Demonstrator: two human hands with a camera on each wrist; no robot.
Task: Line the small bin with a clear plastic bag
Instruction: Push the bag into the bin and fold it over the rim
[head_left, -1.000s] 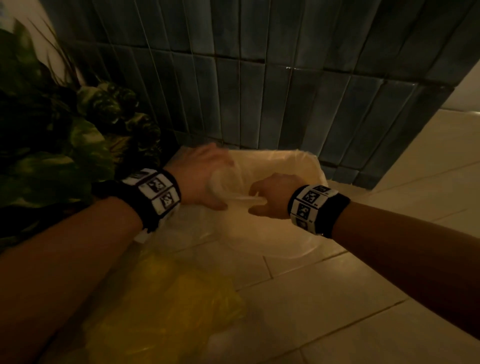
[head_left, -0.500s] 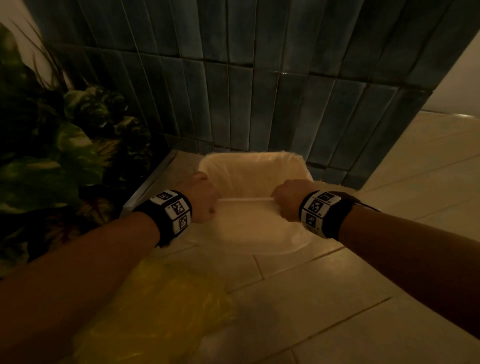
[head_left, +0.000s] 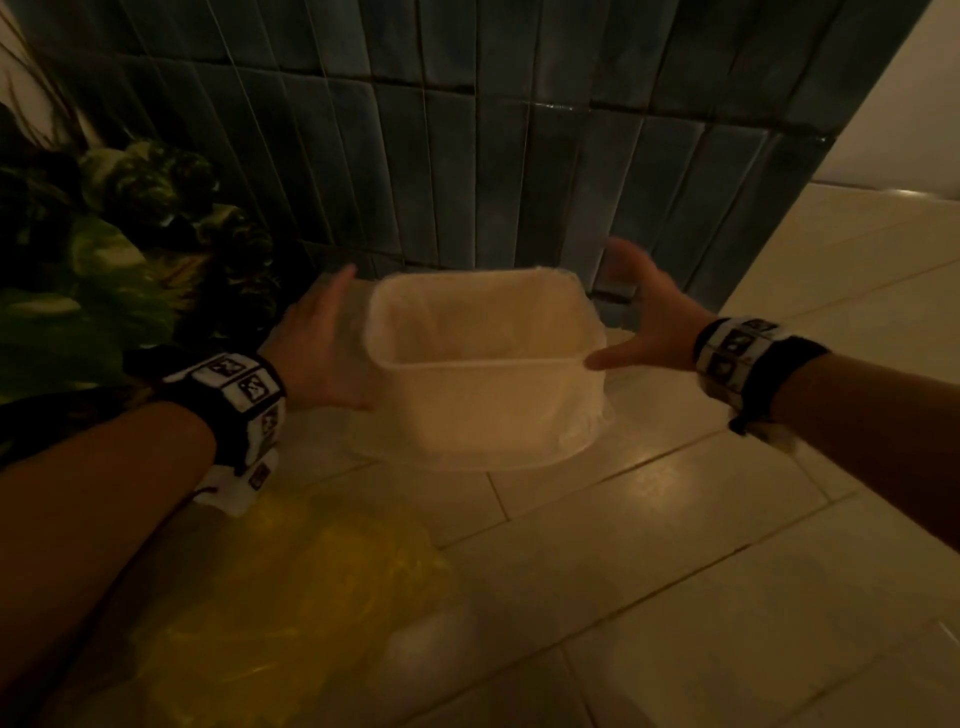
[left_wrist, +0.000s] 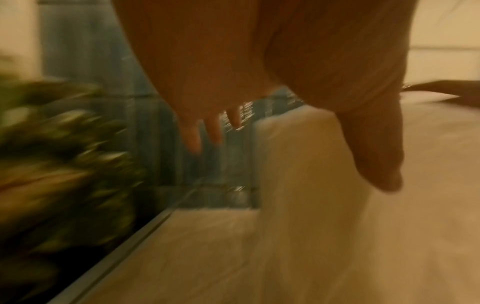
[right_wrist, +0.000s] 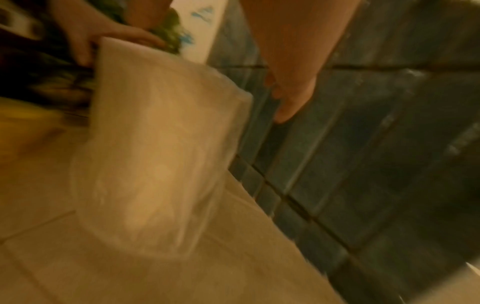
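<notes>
A small pale rectangular bin (head_left: 498, 410) stands on the tiled floor against the dark wall, seen blurred in the wrist views as bin (left_wrist: 306, 164) and bin (right_wrist: 161, 148). A clear plastic bag (head_left: 592, 410) lines it and hangs folded down over the rim. My left hand (head_left: 322, 343) is beside the bin's left wall with fingers straight, thumb near the front corner. My right hand (head_left: 644, 312) is spread at the bin's right side, its thumb tip by the front right corner. Neither hand grips anything.
A yellow plastic bag (head_left: 291, 603) lies on the floor by my left forearm. A leafy plant (head_left: 104, 260) fills the left side. The dark tiled wall (head_left: 467, 156) rises right behind the bin. Pale floor tiles (head_left: 727, 571) stretch to the right and front.
Both hands let go of the bag's front edge, which they had stretched over the rim, and spread out to the bin's two sides with fingers straight.
</notes>
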